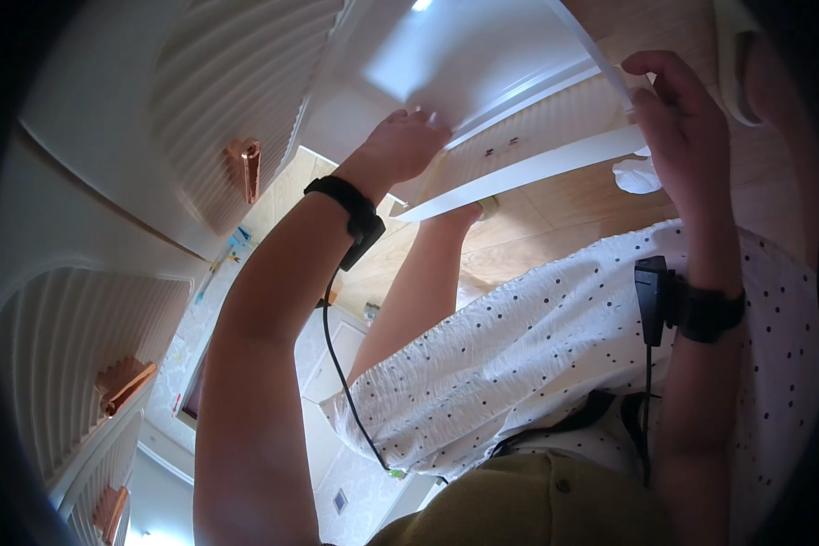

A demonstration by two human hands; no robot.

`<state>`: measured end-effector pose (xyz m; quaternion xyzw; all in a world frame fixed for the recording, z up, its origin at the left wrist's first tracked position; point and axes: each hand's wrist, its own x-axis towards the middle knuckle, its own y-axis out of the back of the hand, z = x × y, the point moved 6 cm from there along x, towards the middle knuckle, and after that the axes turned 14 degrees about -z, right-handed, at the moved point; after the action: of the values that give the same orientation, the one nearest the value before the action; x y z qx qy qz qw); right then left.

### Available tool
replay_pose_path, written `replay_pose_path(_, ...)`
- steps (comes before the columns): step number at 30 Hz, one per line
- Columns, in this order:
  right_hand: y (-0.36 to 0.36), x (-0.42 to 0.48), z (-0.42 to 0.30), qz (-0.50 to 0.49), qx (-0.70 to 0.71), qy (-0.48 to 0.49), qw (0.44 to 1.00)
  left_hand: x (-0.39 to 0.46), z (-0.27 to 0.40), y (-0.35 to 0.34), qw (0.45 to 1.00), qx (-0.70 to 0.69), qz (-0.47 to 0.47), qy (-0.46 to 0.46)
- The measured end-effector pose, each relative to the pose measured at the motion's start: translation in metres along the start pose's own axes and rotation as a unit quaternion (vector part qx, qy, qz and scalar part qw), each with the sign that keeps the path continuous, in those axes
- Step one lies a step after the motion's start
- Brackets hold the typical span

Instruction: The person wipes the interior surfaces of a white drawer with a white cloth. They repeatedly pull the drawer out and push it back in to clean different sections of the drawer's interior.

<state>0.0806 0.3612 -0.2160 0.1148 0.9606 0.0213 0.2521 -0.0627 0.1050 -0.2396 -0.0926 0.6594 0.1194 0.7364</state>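
Note:
Before me is a pulled-out white drawer [491,41] with a glossy inner surface. Its front panel [553,123] looks ribbed and has two small dark fixings. My left hand [409,143] lies at the panel's left part, fingertips against the white inner surface; whether it grips anything is hidden. At the opposite corner is my right hand [686,116], its thumb at the drawer's edge and its index finger bent and apart from the thumb. Whether it grips that edge cannot be told. A crumpled white item [636,176] shows just below the right hand.
Fluted white drawer fronts with copper-coloured handles [249,170] stand at the left. Wooden flooring [532,232] lies beneath. Black straps with small devices [362,235] and cables are on both wrists. A dotted white skirt [491,355] covers my lap. Another person's leg may be at the upper right.

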Motion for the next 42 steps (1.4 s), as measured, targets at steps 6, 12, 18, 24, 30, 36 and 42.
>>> replay_pose_path(6,-0.004,0.001,-0.002,0.010,-0.021,0.016,1.000,-0.001,-0.010,-0.008,0.994,0.099,0.051,-0.022)
replay_pose_path(12,-0.012,-0.005,-0.019,0.024,-0.019,0.045,0.999,-0.015,-0.036,0.001,0.977,0.194,0.069,0.060)
replay_pose_path(18,-0.014,-0.006,-0.012,0.035,0.021,0.015,0.999,-0.028,-0.060,0.023,0.950,0.222,0.053,0.213)
replay_pose_path(24,-0.002,-0.001,-0.009,0.034,-0.073,0.037,0.996,-0.027,-0.071,0.025,0.948,0.163,0.091,0.259)
replay_pose_path(30,0.012,-0.004,0.003,0.075,0.034,-0.022,0.996,-0.017,-0.047,0.013,0.958,0.140,0.087,0.234)
replay_pose_path(36,0.013,-0.001,-0.003,0.061,-0.112,0.076,0.989,-0.032,-0.088,0.035,0.923,-0.039,0.192,0.332)
replay_pose_path(42,0.021,-0.003,-0.054,0.027,-0.017,0.036,0.999,-0.031,-0.121,0.009,0.812,0.327,0.115,0.470)
